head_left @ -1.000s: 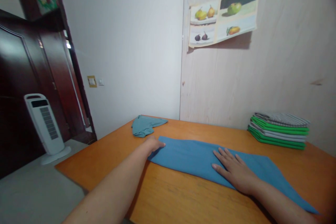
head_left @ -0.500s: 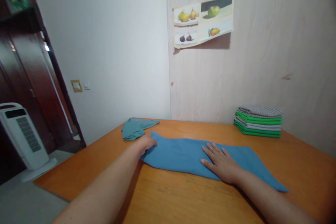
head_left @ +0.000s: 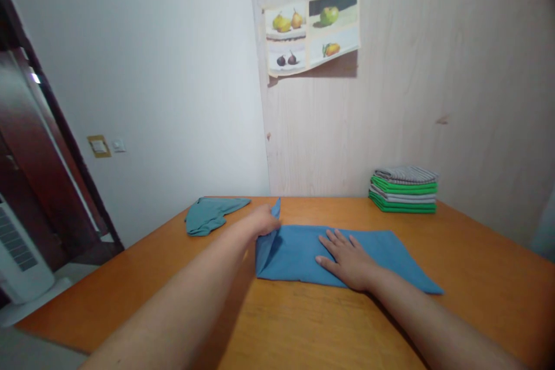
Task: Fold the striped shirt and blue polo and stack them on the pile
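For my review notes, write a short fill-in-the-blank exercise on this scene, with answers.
1. The left hand holds up one end of a cloth coloured ____.
2. The right hand lies on it, palm facing ____.
3. The folded stack has a striped cloth on its ____.

Missing words: blue; down; top.

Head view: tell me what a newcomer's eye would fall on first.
Probably the bright blue cloth across the middle of the orange-brown table, its left end raised in the left hand while the right hand lies flat on it. Next might come the neat green-and-gray stack of folded cloths at the back right, then the fruit picture on the wall above.
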Available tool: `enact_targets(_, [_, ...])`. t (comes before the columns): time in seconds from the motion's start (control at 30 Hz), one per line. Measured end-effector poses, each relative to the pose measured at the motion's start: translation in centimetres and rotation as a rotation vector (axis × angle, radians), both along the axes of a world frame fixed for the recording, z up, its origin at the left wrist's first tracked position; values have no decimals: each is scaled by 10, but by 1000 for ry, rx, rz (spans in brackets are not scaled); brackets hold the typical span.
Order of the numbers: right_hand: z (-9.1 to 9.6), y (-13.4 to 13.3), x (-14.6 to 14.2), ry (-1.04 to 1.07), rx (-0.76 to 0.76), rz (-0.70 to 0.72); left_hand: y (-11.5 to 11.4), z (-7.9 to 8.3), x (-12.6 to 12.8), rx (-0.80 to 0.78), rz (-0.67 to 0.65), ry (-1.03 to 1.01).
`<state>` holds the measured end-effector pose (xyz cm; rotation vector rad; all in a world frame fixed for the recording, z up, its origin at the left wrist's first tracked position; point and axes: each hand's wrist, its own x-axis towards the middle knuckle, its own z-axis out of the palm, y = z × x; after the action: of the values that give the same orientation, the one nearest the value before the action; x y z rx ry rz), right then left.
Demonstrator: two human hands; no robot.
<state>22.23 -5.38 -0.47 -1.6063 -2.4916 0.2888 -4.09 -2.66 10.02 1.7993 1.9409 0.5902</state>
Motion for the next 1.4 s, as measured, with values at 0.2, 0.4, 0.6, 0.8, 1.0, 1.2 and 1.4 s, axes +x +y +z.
enact_targets(0.2, [2,0,-1,2,-13,0,2,-12,37,-20,-39,175])
enact_targets(0.4, [3,0,-2,4,-22,1,-3,-26,48,-23,-52,196])
enact_targets(0.6, [4,-1,-2,7,-29,2,-5,-35,52,-23,-60,67])
enact_targets(0.8, [5,-2,-2,5,-30,3,-1,-42,47,83,-106,-145])
enact_targets(1.0, [5,-2,-1,8,-21,3,-2,-53,22,314,-145,-79])
enact_targets(1.2, [2,-2,-1,3,-15,-5,-18,-81,24,305,-378,41])
enact_targets(1.4, [3,-2,-2,-18,-33,-13,-25,-100,36,172,-414,328])
